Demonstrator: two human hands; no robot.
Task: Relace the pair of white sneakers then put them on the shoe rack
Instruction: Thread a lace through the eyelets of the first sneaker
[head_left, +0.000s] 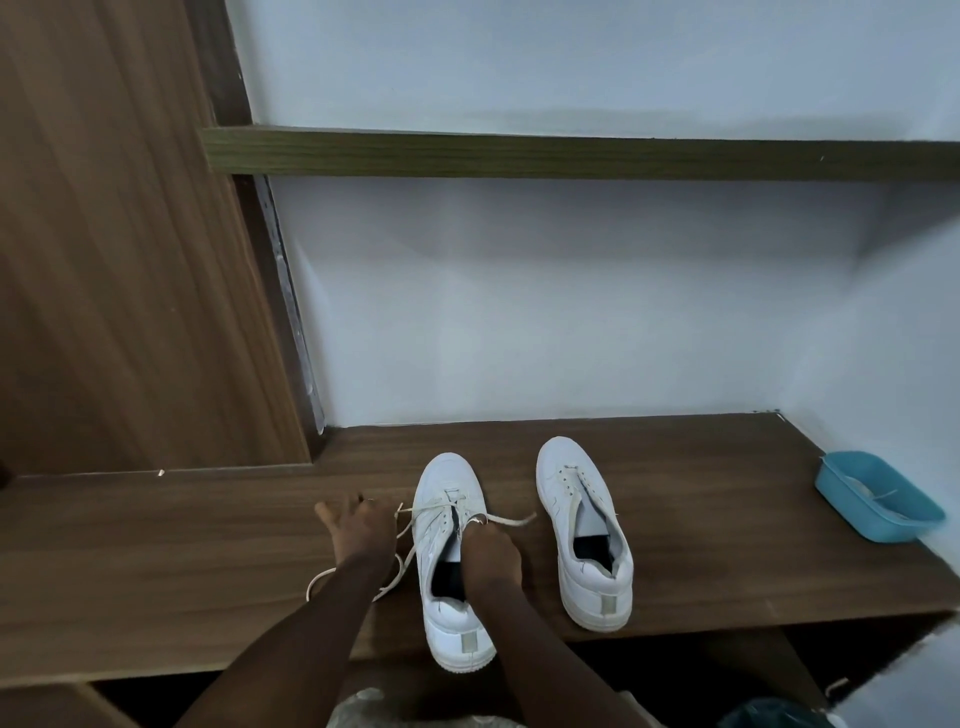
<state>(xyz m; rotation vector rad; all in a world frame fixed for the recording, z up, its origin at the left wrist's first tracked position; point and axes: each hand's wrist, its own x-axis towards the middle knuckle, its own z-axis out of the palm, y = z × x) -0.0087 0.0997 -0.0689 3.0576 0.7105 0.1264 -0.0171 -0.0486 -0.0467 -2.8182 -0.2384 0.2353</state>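
Reaching over the near edge of the wooden surface (727, 571), the right hand (488, 553) lies over the tongue of the left-side sneaker (441, 613), its grip closed, pinching the white lace (407, 558) at the eyelets. The left hand (358, 525) rests just beside that shoe, grip open, fingers spread on the wood, with loose lace looping by its wrist. The second sneaker (582, 519) stands near on the right, toe toward the wall. Farther right sits a blue basin (847, 506); above, a shelf (571, 153) crosses the wall.
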